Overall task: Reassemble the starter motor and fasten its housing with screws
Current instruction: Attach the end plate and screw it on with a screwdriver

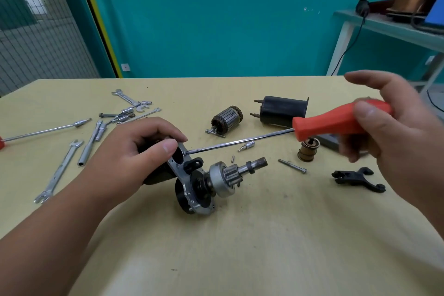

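Red plastic marks the tool in play: a red-handled screwdriver (331, 122) with a long steel shank, whose tip sits on a small screw (185, 152) in the silver cast-metal end plate (192, 200) of the partly built starter motor (204, 185). In the head view that assembly lies near the middle of the pale yellow tabletop (240, 247), its toothed pinion gear and steel shaft (236, 170) pointing towards 3 o'clock. The left hand (141, 149) curls fingers and thumb round the black housing end (157, 179) and the plate's upper edge, steadying it. The right hand (394, 132) grips the red handle with thumb and lower fingers. Its upper fingers stand out straight, and blur hides the rest.

I judge the job less than half done: one plate is being fastened while much lies loose. At 1 o'clock from the assembly rest the copper-wound armature (227, 118) and the black cylindrical casing with two studs (283, 110). Towards 3 o'clock are a brass-coloured spool (308, 150), a long grey bolt (292, 165) and a black forked lever (355, 179). A small socket bit (248, 145) and a short pin (232, 158) lie under the shank, apart from it, so nothing seems to block the driver. Silver spanners (58, 170) are scattered at 9 to 10 o'clock, well apart.
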A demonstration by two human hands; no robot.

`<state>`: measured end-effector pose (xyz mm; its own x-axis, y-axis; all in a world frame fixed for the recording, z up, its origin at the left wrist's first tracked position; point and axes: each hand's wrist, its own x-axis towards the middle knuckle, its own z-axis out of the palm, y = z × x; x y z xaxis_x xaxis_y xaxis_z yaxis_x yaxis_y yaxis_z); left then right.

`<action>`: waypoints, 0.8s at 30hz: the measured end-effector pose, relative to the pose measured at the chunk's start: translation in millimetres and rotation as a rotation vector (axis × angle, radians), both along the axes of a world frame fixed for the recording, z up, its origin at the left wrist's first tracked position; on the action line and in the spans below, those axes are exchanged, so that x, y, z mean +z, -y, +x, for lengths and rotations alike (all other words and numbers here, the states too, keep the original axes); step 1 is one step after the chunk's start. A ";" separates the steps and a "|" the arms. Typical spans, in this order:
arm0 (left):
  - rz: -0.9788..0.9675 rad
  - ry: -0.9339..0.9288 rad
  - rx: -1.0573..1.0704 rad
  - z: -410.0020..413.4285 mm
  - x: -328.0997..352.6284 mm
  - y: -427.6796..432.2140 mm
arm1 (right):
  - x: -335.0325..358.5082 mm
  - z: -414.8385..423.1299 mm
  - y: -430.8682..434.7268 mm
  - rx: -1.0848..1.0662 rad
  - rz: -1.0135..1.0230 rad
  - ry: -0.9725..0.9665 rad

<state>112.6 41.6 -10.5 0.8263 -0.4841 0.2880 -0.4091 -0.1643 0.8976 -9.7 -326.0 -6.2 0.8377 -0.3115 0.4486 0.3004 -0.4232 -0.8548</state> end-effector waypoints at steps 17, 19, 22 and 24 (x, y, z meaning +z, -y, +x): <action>-0.009 0.023 -0.024 -5.5 2.5 -4.5 | -15.7 13.3 40.2 0.029 -0.014 0.075; -0.004 0.028 -0.023 -4.9 3.1 -5.0 | -16.3 15.5 44.5 0.056 -0.008 0.090; 0.028 0.068 -0.026 -3.3 1.7 -5.7 | -14.0 17.4 48.2 0.088 -0.001 0.078; 0.010 0.064 -0.033 -5.3 2.6 -5.8 | -13.8 15.9 47.4 0.071 -0.010 0.079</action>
<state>107.3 47.3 -7.9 0.7897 -0.5139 0.3351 -0.4713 -0.1586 0.8676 6.2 -373.3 -20.0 0.8193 -0.2477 0.5171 0.3967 -0.4064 -0.8231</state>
